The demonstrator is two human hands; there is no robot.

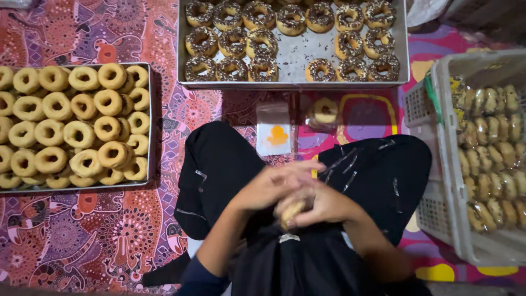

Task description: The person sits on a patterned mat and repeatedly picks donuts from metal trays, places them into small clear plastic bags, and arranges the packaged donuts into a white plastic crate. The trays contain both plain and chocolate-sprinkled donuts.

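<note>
Both hands meet over the lap: left hand (pixel 276 183) cupped over, right hand (pixel 323 205) curled under, one doughnut (pixel 290 212) clasped between them. One bagged doughnut (pixel 324 113) lies beyond; far tray (pixel 293 55) holds twenty sprinkled doughnuts.

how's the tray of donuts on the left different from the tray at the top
The left tray holds plain golden donuts; the top tray holds donuts topped with dark sprinkles. The left tray is packed full, with donuts overlapping, while the top tray shows bare metal patches strewn with loose sprinkles. Both are shallow metal trays lying on the patterned mat.
</note>
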